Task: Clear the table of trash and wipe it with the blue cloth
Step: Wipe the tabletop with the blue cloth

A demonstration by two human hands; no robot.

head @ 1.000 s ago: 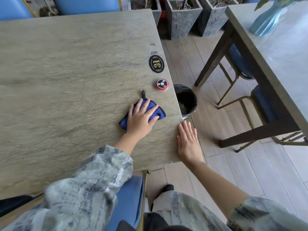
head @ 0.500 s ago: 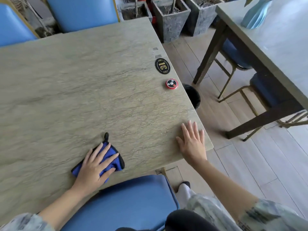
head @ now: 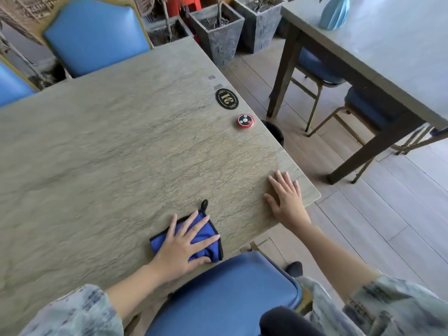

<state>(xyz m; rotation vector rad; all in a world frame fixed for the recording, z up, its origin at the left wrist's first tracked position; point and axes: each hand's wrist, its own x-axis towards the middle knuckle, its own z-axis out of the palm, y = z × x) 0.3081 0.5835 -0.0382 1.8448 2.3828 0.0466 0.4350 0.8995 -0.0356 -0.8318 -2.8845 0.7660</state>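
Note:
A blue cloth (head: pixel 206 241) with a black trim and a small hanging loop lies folded on the stone-patterned table (head: pixel 109 146), close to its near edge. My left hand (head: pixel 184 243) presses flat on the cloth with the fingers spread and straight. My right hand (head: pixel 286 200) rests flat on the tabletop at the near right corner, fingers straight, holding nothing. No trash shows on the tabletop.
A black oval number plate (head: pixel 227 98) and a red call button (head: pixel 245 121) sit near the table's right edge. A black bin (head: pixel 275 133) peeks out below that edge. Blue chairs (head: pixel 228 292) surround the table; a second table (head: pixel 388 52) with a blue vase (head: pixel 334 12) stands right, planters (head: pixel 218 32) behind.
My left hand has slid the cloth along the near edge, first leftward toward me, then back to the right. My right hand stayed flat near the table's corner while the view shifted.

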